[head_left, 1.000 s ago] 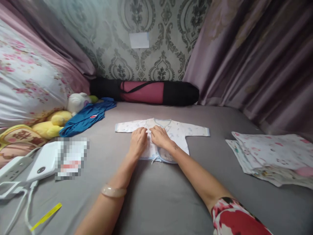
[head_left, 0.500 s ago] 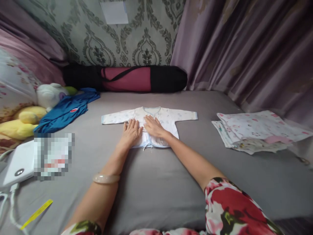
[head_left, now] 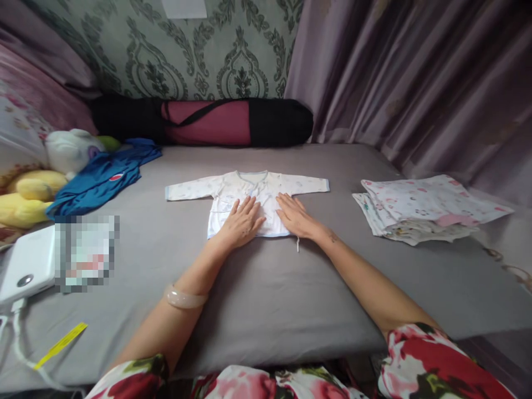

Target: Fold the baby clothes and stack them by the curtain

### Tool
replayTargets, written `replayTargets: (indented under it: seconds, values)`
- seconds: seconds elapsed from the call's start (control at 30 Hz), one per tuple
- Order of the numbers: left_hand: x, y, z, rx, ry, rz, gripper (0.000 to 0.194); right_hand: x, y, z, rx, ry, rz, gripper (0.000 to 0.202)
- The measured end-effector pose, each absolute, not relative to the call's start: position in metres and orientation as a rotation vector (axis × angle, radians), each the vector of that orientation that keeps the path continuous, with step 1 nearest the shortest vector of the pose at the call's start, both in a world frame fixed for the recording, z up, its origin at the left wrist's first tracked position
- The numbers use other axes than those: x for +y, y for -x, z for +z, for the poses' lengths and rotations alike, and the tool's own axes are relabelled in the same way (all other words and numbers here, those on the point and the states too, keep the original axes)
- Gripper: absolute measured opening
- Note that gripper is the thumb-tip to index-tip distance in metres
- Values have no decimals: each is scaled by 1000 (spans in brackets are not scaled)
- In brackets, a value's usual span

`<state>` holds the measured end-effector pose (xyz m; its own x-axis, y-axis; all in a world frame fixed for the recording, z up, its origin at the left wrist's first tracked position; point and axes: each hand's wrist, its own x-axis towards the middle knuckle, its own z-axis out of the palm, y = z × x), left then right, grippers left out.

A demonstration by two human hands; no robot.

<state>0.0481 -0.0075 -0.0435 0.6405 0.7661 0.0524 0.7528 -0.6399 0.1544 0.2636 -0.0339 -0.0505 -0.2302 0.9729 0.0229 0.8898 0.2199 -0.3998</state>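
A white baby shirt point(head_left: 249, 191) lay flat at the centre of the grey bed point(head_left: 266, 299), its sleeves spread out toward 9 and 3 o'clock and its collar pointing to 12 o'clock. The left hand point(head_left: 241, 223) rested palm down on the lower left part of the shirt, fingers spread wide and holding nothing. The right hand point(head_left: 296, 216) lay flat on the lower right edge of the shirt, fingers also stretched out and gripping nothing; a thin tie string point(head_left: 297, 244) hung just beside it at 6 o'clock. A pale bangle point(head_left: 185, 298) sat on the left wrist.

At 3 o'clock from the shirt, well apart, was a stack of folded patterned cloths point(head_left: 424, 208). At 9 o'clock lay a blue garment point(head_left: 100, 177), with a yellow soft toy point(head_left: 25, 194) and a white soft toy point(head_left: 70, 149) beyond it. At 12 o'clock a black and red rolled bag point(head_left: 203, 121) lay against the wall. A white device point(head_left: 29, 266) sat near 8 o'clock.
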Motion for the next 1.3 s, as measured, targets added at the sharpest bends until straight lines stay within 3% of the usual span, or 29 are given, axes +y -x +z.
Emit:
replayTargets:
  seconds: [0.2, 0.63, 0.9, 1.1, 1.3]
  values:
    - [-5, -44, -61, 1257, -2668, 43, 79, -47, -258, -66, -2364, 1841, 244, 64]
    - [-2, -41, -66, 1242, -2645, 25, 90, -59, -259, -58, -2396, 1836, 257, 60]
    - [1, -40, -80, 1226, -2683, 66, 92, -64, -263, -57, -2413, 1798, 326, 60]
    - [3, -38, -89, 1242, -2695, 130, 89, -73, -280, -32, -2513, 1685, 678, 66]
    - [4, -37, -76, 1230, -2693, 269, 73, -37, -327, -15, -2161, 1567, 770, 38]
